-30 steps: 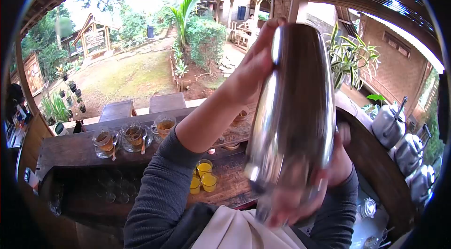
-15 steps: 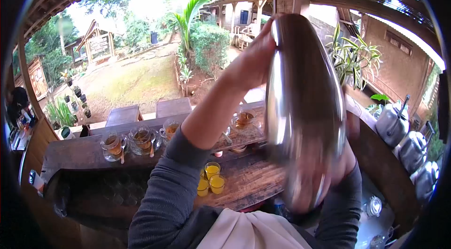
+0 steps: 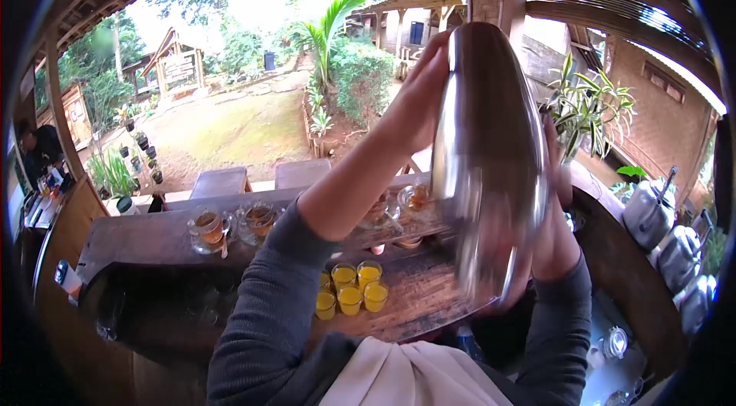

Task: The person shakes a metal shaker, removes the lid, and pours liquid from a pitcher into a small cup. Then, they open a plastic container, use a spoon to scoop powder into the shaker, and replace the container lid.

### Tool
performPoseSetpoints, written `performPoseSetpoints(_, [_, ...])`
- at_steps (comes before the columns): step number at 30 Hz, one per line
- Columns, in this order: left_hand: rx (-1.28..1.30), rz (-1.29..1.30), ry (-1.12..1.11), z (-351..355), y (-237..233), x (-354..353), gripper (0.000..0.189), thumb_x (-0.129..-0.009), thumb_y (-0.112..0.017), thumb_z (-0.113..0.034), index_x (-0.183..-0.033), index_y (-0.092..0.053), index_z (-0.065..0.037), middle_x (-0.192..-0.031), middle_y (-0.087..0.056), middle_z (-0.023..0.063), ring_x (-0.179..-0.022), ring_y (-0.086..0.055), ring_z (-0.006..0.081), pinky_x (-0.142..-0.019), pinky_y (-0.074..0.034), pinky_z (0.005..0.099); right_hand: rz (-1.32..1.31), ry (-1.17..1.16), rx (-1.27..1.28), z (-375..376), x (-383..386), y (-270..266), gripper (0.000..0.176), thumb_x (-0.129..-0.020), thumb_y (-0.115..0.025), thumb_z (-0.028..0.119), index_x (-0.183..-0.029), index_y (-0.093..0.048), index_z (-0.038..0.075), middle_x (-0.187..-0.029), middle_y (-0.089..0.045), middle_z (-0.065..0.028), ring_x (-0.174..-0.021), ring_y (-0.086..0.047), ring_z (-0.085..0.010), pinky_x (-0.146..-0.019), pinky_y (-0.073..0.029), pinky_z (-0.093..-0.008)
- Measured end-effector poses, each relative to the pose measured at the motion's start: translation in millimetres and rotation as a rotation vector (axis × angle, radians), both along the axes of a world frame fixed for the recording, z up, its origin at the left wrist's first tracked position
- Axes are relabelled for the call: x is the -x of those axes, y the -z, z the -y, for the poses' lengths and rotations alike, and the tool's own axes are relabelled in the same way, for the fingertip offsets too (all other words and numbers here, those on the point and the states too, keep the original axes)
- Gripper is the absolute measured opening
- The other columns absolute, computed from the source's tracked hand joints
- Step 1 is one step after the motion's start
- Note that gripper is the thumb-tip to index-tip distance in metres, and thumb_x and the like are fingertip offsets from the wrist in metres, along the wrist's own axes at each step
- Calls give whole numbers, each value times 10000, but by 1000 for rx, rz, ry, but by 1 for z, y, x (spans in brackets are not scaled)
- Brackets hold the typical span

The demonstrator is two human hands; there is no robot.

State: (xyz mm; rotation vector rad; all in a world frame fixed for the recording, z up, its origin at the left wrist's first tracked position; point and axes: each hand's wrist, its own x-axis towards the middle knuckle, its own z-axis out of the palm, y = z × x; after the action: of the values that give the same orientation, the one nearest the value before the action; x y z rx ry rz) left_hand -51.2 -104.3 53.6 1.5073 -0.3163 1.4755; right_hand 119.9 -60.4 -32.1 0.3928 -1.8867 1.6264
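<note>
A large shiny metal cocktail shaker (image 3: 491, 122) is raised in front of me, its long body slanting and its lower end blurred by motion. My left hand (image 3: 429, 95) is closed around its upper left side, with the fingertips hidden behind the metal. At the right and lower side, my right hand (image 3: 553, 233) also grips it, partly covered by the shaker and smeared. Beyond and below the shaker, several small glasses of yellow drink (image 3: 349, 299) stand grouped on the wooden counter (image 3: 414, 295), left of my right forearm.
Glass cups of brown drink with saucers and spoons (image 3: 208, 228) line the raised counter ledge (image 3: 130, 241). Metal kettles (image 3: 650, 210) stand along the right side. A lidded glass jar (image 3: 613, 342) sits low at right. A person (image 3: 42, 149) is at the far left.
The shaker's lower end has risen, with both hands still on it. My view has shifted left, and more of the yellow drink glasses show past my left arm.
</note>
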Motion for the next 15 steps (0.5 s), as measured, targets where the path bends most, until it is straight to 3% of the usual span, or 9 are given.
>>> performPoseSetpoints(2, [340, -103, 10, -44, 0, 9, 477, -953, -380, -448, -1240, -504, -88, -1171, -595, 134, -1049, -593, 258, -925, -476, 460, -384, 897, -876, 4, 30, -62, 714, -790, -657, 219, -1380, -297, 41, -1294, -430, -181, -1170, -448, -307, -970, -399, -410])
performPoseSetpoints(3, [492, 14, 361, -87, 9, 11, 439, -960, -337, -422, -1175, -559, -110, -1122, -620, 119, -1029, -605, 242, -873, -505, 473, -584, 1338, -1320, 12, 44, -79, 925, -672, -826, 171, -1396, -264, 51, -1348, -395, -237, -1226, -431, -377, -987, -393, -459])
performPoseSetpoints(4, [621, -13, 287, -100, 21, 16, 370, -959, -383, -364, -1133, -571, -97, -1084, -632, 98, -955, -627, 219, -834, -533, 420, -435, 1278, -855, 24, 58, -83, 723, -715, -763, 33, -1324, -375, 39, -1283, -444, -163, -1073, -548, -291, -894, -473, -392])
performPoseSetpoints(6, [724, -3, 192, -67, 19, 18, 314, -957, -428, -327, -1088, -584, -88, -1070, -643, 82, -876, -649, 186, -804, -557, 369, -409, 1280, -1005, 39, 55, -70, 821, -692, -795, 92, -1363, -324, 41, -1319, -415, -202, -1148, -493, -325, -948, -424, -426])
performPoseSetpoints(8, [328, -44, 465, -26, 15, 39, 356, -950, -443, -346, -1170, -548, -87, -1124, -620, 103, -951, -635, 212, -858, -530, 376, -392, 1230, -1323, 62, 50, -62, 917, -670, -827, 150, -1399, -281, 43, -1359, -382, -242, -1221, -441, -355, -1000, -380, -457])
performPoseSetpoints(9, [346, -125, 475, -3, 18, 53, 387, -938, -458, -374, -1208, -519, -103, -1156, -599, 120, -1007, -618, 218, -868, -519, 391, -324, 1034, -1286, 72, 44, -48, 911, -671, -828, 149, -1396, -288, 42, -1362, -378, -241, -1219, -444, -352, -998, -385, -453])
performPoseSetpoints(10, [162, -25, -197, 52, 13, 46, 432, -918, -545, -364, -1247, -472, -95, -1231, -547, 128, -1061, -587, 203, -898, -499, 367, -245, 755, -1120, 72, 40, -29, 904, -671, -828, 149, -1393, -295, 40, -1366, -374, -241, -1217, -447, -349, -997, -389, -449])
performPoseSetpoints(13, [-420, -10, -92, 56, 20, 70, 452, -917, -565, -355, -1264, -441, -93, -1238, -538, 114, -1067, -575, 188, -908, -487, 357, -93, 151, -615, 60, 63, -6, 884, -672, -830, 147, -1383, -317, 37, -1378, -361, -240, -1211, -455, -339, -992, -403, -438])
performPoseSetpoints(15, [154, -57, 5, 34, 26, 92, 418, -930, -529, -363, -1231, -480, -77, -1200, -569, 132, -1043, -591, 238, -915, -487, 400, -237, -21, -623, 48, 97, -30, 871, -672, -831, 145, -1376, -331, 35, -1385, -353, -239, -1207, -461, -333, -989, -413, -431])
